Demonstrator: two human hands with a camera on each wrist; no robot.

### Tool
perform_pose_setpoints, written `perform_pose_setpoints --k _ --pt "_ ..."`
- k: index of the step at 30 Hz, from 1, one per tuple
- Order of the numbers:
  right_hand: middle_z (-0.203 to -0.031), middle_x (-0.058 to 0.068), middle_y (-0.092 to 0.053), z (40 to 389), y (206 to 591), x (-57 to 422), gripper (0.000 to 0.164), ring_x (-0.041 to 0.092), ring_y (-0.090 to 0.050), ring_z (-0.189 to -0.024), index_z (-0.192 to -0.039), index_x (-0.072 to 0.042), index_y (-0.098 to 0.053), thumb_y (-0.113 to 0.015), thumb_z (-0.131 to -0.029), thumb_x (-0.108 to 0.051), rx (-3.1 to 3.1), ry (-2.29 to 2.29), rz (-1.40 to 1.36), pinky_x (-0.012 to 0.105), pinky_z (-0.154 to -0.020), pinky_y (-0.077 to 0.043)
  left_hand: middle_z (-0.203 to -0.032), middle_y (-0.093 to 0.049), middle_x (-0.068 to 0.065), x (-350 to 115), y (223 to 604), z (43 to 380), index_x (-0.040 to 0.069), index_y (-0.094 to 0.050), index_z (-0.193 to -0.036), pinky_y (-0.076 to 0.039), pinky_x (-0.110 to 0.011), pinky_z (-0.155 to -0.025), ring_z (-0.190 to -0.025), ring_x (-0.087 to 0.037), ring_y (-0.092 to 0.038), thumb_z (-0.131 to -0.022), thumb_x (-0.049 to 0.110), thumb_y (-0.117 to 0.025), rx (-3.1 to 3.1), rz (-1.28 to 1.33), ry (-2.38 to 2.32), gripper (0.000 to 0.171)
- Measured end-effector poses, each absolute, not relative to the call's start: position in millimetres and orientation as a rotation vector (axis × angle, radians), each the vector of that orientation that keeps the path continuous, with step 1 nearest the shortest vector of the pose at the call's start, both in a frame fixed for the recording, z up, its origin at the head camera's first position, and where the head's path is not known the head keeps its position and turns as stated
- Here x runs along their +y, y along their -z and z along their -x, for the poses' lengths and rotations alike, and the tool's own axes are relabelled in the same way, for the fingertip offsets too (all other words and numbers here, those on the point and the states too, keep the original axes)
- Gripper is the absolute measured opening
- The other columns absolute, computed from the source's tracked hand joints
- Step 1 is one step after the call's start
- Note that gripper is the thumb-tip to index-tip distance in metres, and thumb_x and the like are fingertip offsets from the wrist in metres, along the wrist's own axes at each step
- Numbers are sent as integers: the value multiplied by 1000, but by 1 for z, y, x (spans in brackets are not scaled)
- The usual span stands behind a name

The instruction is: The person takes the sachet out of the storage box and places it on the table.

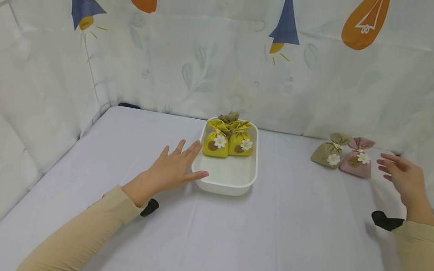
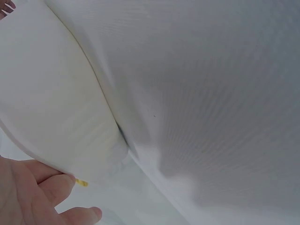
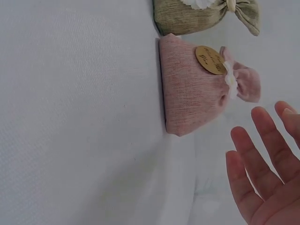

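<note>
1. The left hand lies with straight, spread fingers against the near left corner of the white rectangular plastic tray. It steadies the rim and grips nothing; the left wrist view shows the fingers beside the tray's wall.
2. The tray stands near the middle of the table's far edge, on the pale cloth-covered table. In its far end stand two yellow fabric drawstring pouches with white daisy trims, touching each other, with an olive pouch just showing behind them.
3. The right hand hovers open near the table's far right corner, fingers relaxed and apart, holding nothing.
4. Just beside its fingertips sits the pink fabric drawstring pouch with a round tag, touching the olive-green fabric pouch with a daisy on its other side.
5. Judging by this layout, the step in hand is the reach for the pink pouch, with no contact yet.
6. The next move probably calls for closing the fingers around the pouch's gathered neck or body, lifting it away from its olive neighbour, and carrying it to the tray's bare near half.
</note>
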State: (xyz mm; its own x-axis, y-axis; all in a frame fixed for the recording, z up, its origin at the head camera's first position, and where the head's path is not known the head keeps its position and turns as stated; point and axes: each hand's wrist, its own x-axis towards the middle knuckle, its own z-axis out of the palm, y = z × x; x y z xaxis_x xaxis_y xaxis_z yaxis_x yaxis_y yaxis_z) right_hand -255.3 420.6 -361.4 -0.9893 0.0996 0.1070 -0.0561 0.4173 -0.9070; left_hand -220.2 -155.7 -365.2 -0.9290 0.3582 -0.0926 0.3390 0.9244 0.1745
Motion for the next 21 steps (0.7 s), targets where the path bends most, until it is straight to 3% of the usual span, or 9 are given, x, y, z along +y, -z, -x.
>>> perform_pose_setpoints --k 6,12,21 --pt "-93 -37 -61 252 358 420 18 -17 -60 -85 -122 -29 -61 -48 -110 -26 -2571 -1508 28 5 -73 -48 -170 -15 -9 -157 366 220 9 -10 -166 -12 -72 -116 -154 -44 -8 -99 71 -45 2964 -547 -241 98" --pt "-93 -36 -63 250 353 416 16 -16 -62 -85 -112 -38 -61 -49 -110 -28 -2536 -1528 -19 5 -75 -48 -170 -14 -8 -156 366 221 9 -9 -166 -11 -72 -116 -154 -43 -8 -99 71 -45 2962 -543 -234 98" --pt "-96 -34 -65 245 341 405 18 -15 -63 -88 -111 -39 -64 -52 -109 -26 -2490 -1552 -75 4 -77 -48 -170 -16 -9 -156 365 220 9 -8 -166 -12 -71 -116 -154 -43 -8 -99 71 -45 2966 -540 -222 97"
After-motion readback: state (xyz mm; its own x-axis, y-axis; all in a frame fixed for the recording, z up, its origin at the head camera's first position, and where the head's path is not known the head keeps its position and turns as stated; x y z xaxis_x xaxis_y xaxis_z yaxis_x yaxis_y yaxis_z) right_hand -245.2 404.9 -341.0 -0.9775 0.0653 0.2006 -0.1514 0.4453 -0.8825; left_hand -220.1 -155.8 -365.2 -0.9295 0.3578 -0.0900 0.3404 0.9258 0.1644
